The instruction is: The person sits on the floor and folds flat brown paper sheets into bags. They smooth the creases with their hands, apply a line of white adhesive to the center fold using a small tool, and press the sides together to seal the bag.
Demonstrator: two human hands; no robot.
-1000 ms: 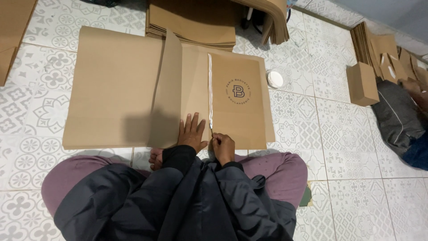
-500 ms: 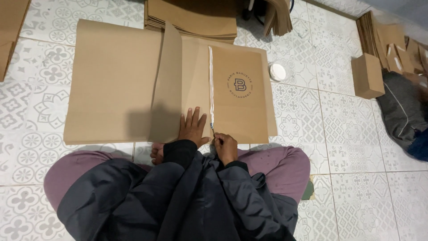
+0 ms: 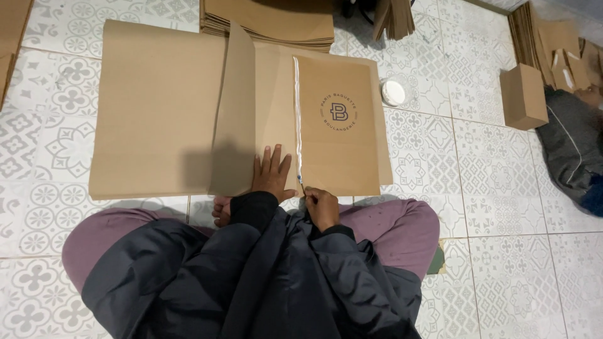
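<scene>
So the person's sitting cross-legged on the patterned tile floor (image 3: pixel 509 188) with a big flat brown cardboard sheet (image 3: pixel 157 107) spread out right in front of their knees. One flap of it stands up a bit around the middle. The left hand (image 3: pixel 271 174) is pressed flat, fingers spread, on the near edge of the cardboard, just left of a white glue line (image 3: pixel 297 113) that runs from the far edge to the near edge. The right hand (image 3: pixel 321 206) is clenched around a thin tool I can't make out, its tip sitting at the near end of that line. Right of the line is the panel with a round printed logo (image 3: pixel 339 112).

Past the far edge of the sheet there's a stack of more flat cardboard (image 3: pixel 270 22). A small white round lid (image 3: pixel 394 93) lies on the floor just off the right edge, and a folded-up brown box (image 3: pixel 522 95) stands further right, near another person's dark sleeve (image 3: pixel 571 150)
</scene>
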